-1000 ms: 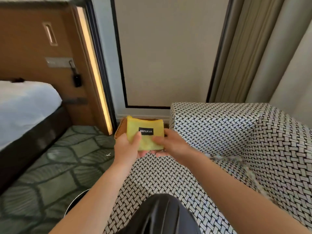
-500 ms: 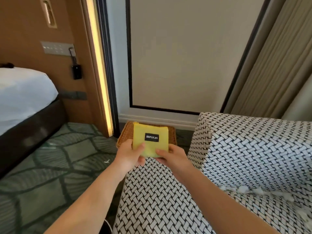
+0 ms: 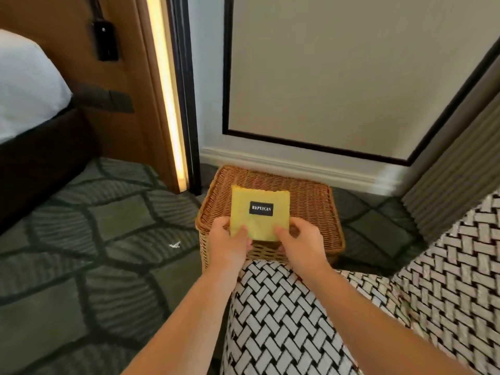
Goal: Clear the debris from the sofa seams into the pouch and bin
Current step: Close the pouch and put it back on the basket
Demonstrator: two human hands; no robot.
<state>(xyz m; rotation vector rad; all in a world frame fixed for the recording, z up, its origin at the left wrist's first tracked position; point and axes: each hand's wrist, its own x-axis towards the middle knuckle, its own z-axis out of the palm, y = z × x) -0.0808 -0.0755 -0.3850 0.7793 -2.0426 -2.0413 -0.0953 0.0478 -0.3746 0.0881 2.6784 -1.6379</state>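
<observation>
While both hands [image 3: 266, 243] pinched pouch [image 3: 258, 216] over wicker bin [image 3: 308, 201], tilt risked spilling contents onto carpet [image 3: 94, 239].

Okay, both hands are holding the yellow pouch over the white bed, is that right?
Not quite. In the head view, the left hand and right hand do hold the yellow pouch, but over the wicker basket, not the bed.
</observation>
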